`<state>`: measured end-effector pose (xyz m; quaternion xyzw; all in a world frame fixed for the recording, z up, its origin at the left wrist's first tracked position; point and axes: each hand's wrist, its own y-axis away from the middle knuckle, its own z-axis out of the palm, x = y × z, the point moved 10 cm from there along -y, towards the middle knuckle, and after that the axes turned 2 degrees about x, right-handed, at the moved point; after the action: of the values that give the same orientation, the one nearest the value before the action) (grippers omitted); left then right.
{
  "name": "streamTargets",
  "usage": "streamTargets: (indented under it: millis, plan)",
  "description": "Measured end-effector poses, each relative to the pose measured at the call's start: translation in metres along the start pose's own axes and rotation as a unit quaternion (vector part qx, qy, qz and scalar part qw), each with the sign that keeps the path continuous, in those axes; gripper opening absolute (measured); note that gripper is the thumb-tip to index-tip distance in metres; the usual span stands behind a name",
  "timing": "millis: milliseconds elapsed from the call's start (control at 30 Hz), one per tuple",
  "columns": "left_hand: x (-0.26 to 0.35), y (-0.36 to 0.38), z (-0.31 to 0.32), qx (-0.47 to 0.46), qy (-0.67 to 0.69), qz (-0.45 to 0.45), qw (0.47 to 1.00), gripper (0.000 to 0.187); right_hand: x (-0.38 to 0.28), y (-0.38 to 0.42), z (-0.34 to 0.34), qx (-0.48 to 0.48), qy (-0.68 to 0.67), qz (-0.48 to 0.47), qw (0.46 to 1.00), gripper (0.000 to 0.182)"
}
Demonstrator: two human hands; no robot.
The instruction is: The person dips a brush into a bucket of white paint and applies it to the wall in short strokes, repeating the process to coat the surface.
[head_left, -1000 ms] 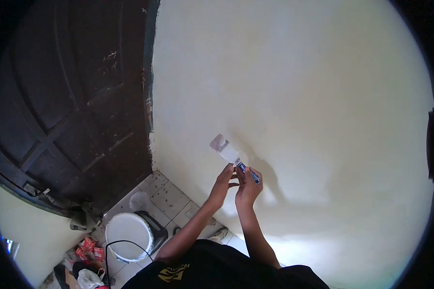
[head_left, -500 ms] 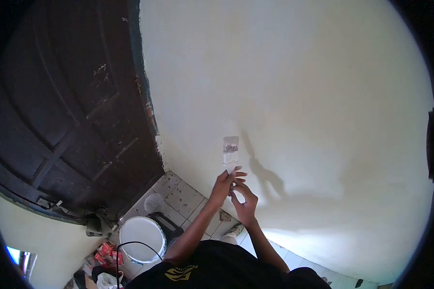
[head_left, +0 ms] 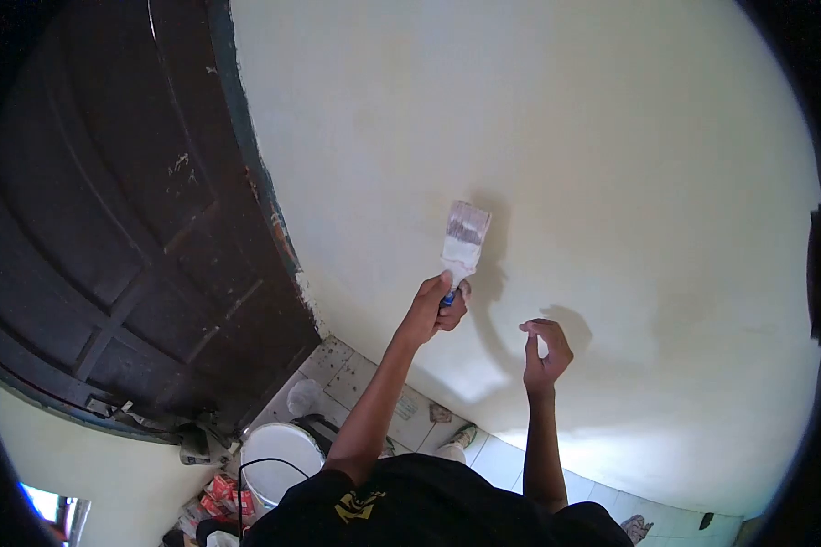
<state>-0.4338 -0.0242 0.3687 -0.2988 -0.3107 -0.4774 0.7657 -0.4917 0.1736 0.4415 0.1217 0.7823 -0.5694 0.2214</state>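
A paintbrush [head_left: 466, 235] with whitish paint on its bristles and ferrule points upward in front of the pale wall [head_left: 629, 182]. My left hand [head_left: 440, 304] is wrapped round its handle, of which a bit of blue shows. To the right, my right hand [head_left: 547, 348] is raised apart from the brush. Its fingers curl toward the thumb, and whether anything small is between them is too small to tell.
A dark panelled door [head_left: 109, 228] fills the left side. Below it stand a white bucket [head_left: 281, 447] and red packages [head_left: 219, 497] on the tiled floor [head_left: 410, 419]. A dark object [head_left: 819, 273] sits at the right edge.
My hands were together at the brush handle and are now apart. My left hand has moved up with the brush, which tilts slightly right; my right hand has moved right, off the brush.
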Motion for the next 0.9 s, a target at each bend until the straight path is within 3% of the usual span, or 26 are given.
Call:
streamTargets:
  millis: [133,200,233,300,600,667,767,900]
  plan:
    - [0.001,-0.027,0.01,-0.006,-0.027,-0.022,0.999,0.052,0.005,-0.02,0.002,-0.006,0.02,-0.082,0.996,0.02]
    - [0.001,-0.033,0.004,0.016,-0.053,-0.018,0.998,0.053,0.02,-0.024,0.018,-0.054,0.113,-0.114,0.986,0.024]
    - [-0.001,-0.03,-0.002,0.035,-0.074,-0.023,0.996,0.052,0.03,-0.025,0.02,-0.05,0.111,-0.117,0.986,0.024]
    - [-0.014,-0.028,-0.016,0.049,-0.083,-0.039,0.995,0.051,0.029,-0.017,0.021,-0.005,0.144,-0.207,0.968,0.026]
    - [-0.095,0.045,-0.082,0.111,-0.114,-0.159,0.974,0.048,0.024,-0.011,0.019,0.022,0.159,-0.249,0.955,0.027]
    - [-0.12,0.079,-0.092,0.137,-0.049,-0.263,0.954,0.042,0.023,-0.01,0.018,0.025,0.164,-0.252,0.953,0.027]
    - [-0.127,0.114,-0.098,0.196,0.011,-0.322,0.926,0.034,0.025,-0.008,0.018,0.019,0.167,-0.245,0.955,0.027]
    - [-0.091,0.092,-0.064,0.181,0.107,-0.265,0.941,0.024,0.024,-0.008,0.017,0.034,0.157,-0.243,0.957,0.028]
